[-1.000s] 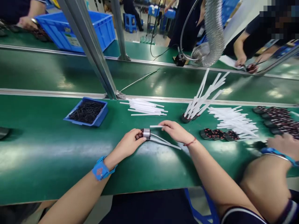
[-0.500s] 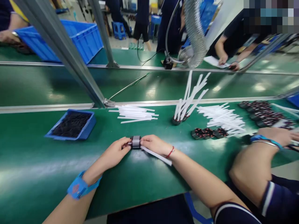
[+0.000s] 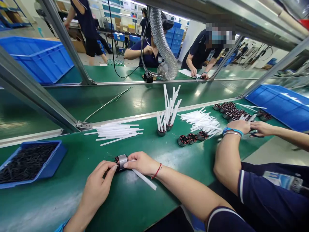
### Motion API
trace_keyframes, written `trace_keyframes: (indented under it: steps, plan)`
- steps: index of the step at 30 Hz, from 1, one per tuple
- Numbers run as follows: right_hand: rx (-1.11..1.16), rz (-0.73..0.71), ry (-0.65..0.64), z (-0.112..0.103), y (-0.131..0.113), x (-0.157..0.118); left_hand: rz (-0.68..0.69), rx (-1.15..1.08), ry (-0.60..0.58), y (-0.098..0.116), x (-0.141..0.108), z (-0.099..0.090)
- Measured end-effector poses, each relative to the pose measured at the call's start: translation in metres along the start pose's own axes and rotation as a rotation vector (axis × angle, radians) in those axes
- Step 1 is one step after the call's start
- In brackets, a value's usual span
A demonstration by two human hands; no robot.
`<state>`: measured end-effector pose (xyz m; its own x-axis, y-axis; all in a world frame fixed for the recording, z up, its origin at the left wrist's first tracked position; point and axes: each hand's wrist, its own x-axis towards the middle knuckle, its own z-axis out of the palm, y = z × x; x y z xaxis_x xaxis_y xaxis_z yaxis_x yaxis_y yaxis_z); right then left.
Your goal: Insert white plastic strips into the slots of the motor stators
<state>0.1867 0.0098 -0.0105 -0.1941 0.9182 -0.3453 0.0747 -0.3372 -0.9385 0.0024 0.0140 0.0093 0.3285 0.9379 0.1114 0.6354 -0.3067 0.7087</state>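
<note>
A motor stator (image 3: pixel 122 162) with a grey metal outer ring and dark, coppery windings lies on its side on the green table, between my two hands. My left hand (image 3: pixel 98 182) is closed on its left end, thumb and fingertips at the windings. At the right end, my right hand (image 3: pixel 142 164) pinches a white strip (image 3: pixel 146 180), whose free length slants down to the right below the palm. Where the strip meets the stator is hidden by my fingers. Behind stand upright stators (image 3: pixel 161 131) with white strips sticking out of them.
Loose white strips lie in a left pile (image 3: pixel 116 132) and a right pile (image 3: pixel 201 120). Several stators (image 3: pixel 192 138) sit right of centre. A blue bin (image 3: pixel 51 169) of black pieces is at left. A co-worker's hands (image 3: pixel 241 127) work at right. A metal post (image 3: pixel 36 93) rises at left.
The view has swung to the right and tilted up, so the table things appear further left. Both hands remain at the stator, and the white strip still hangs from my right hand.
</note>
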Motion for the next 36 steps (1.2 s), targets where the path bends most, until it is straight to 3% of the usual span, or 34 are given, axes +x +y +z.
trace_keyframes:
  steps: [6,13,16,20,26,30,36]
  plan:
    - [-0.11,0.025,0.023,-0.003,0.002,0.002,0.185,0.028,0.08,0.0,-0.001,0.003]
    - [-0.328,-0.136,0.048,0.001,0.003,-0.002,-0.223,-0.168,-0.052,-0.007,0.004,0.007]
    - [-0.447,-0.177,0.073,0.005,-0.002,-0.007,-0.222,-0.187,-0.075,-0.01,0.008,0.011]
    - [-0.532,-0.165,0.14,0.007,-0.009,-0.013,-0.193,-0.197,-0.015,-0.011,0.009,0.015]
    - [-0.431,-0.183,0.04,0.0,-0.007,-0.016,-0.117,-0.2,0.003,-0.005,0.002,0.016]
    - [-0.358,-0.112,-0.031,-0.006,-0.006,-0.013,-0.125,-0.222,-0.028,-0.003,0.0,0.014]
    - [-0.461,-0.101,-0.14,-0.012,-0.014,-0.018,-0.097,-0.26,-0.047,-0.002,-0.003,0.01]
